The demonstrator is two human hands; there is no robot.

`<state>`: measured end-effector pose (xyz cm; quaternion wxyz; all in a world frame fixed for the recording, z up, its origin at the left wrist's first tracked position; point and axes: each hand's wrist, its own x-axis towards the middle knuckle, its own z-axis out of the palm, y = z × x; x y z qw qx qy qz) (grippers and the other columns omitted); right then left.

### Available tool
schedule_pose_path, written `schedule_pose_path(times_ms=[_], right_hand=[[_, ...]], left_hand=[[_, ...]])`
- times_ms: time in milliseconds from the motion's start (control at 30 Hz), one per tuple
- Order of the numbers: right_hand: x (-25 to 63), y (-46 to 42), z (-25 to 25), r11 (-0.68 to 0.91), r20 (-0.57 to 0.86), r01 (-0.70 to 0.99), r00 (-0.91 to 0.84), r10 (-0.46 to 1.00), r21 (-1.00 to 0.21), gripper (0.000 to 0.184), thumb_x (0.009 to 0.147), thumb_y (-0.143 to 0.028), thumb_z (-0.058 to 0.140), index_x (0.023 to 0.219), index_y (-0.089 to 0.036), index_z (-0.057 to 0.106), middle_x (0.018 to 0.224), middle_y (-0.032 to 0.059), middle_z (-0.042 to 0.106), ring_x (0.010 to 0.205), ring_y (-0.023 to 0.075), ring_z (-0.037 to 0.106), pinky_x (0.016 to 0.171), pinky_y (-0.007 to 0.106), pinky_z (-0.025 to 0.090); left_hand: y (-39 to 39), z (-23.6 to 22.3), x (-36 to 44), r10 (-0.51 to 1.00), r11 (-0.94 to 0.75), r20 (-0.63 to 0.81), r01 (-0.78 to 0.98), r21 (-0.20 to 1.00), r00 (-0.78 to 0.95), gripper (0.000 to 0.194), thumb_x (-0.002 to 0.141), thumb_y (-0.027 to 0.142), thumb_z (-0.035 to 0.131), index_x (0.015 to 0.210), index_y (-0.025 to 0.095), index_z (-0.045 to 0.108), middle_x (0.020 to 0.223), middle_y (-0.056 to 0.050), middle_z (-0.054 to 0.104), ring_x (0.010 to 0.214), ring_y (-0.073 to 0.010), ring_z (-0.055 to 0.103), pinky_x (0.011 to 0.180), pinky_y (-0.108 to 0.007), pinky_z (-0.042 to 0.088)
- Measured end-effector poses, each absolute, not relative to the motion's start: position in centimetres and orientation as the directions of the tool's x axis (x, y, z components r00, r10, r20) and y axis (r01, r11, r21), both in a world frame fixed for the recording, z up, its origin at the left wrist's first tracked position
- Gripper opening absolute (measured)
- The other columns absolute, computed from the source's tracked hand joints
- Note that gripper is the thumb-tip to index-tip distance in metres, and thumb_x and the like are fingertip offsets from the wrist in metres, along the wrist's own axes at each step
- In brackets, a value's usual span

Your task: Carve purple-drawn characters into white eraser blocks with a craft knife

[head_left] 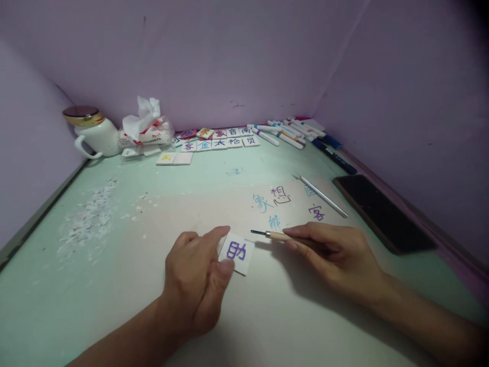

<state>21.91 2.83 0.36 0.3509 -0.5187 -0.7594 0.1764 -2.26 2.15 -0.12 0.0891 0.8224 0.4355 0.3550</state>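
Note:
My left hand [200, 278] pinches a small white square tile [244, 255] by its left side, thumb on top. A purple Chinese character is drawn on the tile, and it is tilted over the table. In my right hand [332, 255] is a carving tool [278, 236] with a wooden handle and a short dark metal tip. The tip points left, just beyond the tile's upper right corner and apart from it. My right palm hides the back end of the handle.
A metal craft knife [323, 196] and a dark phone [382, 211] lie at the right. Lettered tiles [219, 143], markers [290, 135], a tissue pack [147, 132] and a white mug [98, 137] line the back. White shavings [91, 214] litter the left; characters are written on the tabletop [183, 209].

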Motion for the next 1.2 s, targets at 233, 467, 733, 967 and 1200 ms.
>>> schedule_pose_path(times_ms=[233,467,733,967,1200], right_hand=[[22.1,2.9,0.1,0.395,0.348,0.669,-0.212,0.913,-0.629,0.014,0.08,-0.024,0.061,0.086,-0.018,0.072,0.072,0.0036,0.074,0.055,0.0145,0.066,0.046,0.022,0.051],[22.1,2.9,0.1,0.393,0.345,0.656,-0.208,0.915,-0.645,0.014,0.08,-0.025,0.06,0.086,-0.019,0.072,0.073,0.0034,0.074,0.057,0.0154,0.067,0.047,0.023,0.052],[22.3,2.8,-0.3,0.364,0.344,0.652,-0.165,0.924,-0.666,0.013,0.08,-0.025,0.061,0.087,-0.018,0.071,0.073,0.0033,0.074,0.057,0.0149,0.066,0.048,0.023,0.052],[22.2,2.9,0.1,0.301,0.295,0.622,-0.116,0.948,-0.723,0.014,0.079,-0.025,0.062,0.088,-0.019,0.071,0.076,0.0035,0.074,0.062,0.0156,0.067,0.052,0.023,0.052],[22.2,3.5,1.3,-0.148,-0.161,0.153,-0.072,0.984,-0.977,0.029,0.075,-0.047,0.063,0.076,-0.018,0.063,0.045,-0.0061,0.043,0.035,0.0064,0.033,0.032,0.02,0.021]], left_hand=[[3.1,0.1,-2.6,0.758,-0.652,0.42,0.558,0.513,0.5,0.049,0.067,0.011,0.037,0.115,0.019,0.047,0.108,-0.009,0.057,0.098,-0.0259,0.053,0.088,-0.047,0.036],[3.4,0.2,-2.0,0.751,-0.65,0.294,0.583,0.487,0.591,0.06,0.058,0.012,0.04,0.117,0.018,0.049,0.112,-0.011,0.057,0.102,-0.0294,0.051,0.091,-0.052,0.034],[3.3,-0.2,-1.8,0.761,-0.646,0.29,0.633,0.426,0.581,0.052,0.063,0.011,0.05,0.115,0.012,0.052,0.112,-0.014,0.056,0.106,-0.0303,0.048,0.094,-0.052,0.034],[3.4,-0.4,-1.9,0.767,-0.639,0.307,0.636,0.432,0.563,0.041,0.073,0.012,0.054,0.114,0.013,0.051,0.109,-0.014,0.056,0.104,-0.0289,0.049,0.09,-0.051,0.036],[3.3,-0.8,-2.2,0.841,-0.518,0.478,0.636,0.572,0.255,0.043,0.078,0.021,0.059,0.12,0.018,0.048,0.112,-0.011,0.056,0.105,-0.0259,0.051,0.089,-0.044,0.041]])
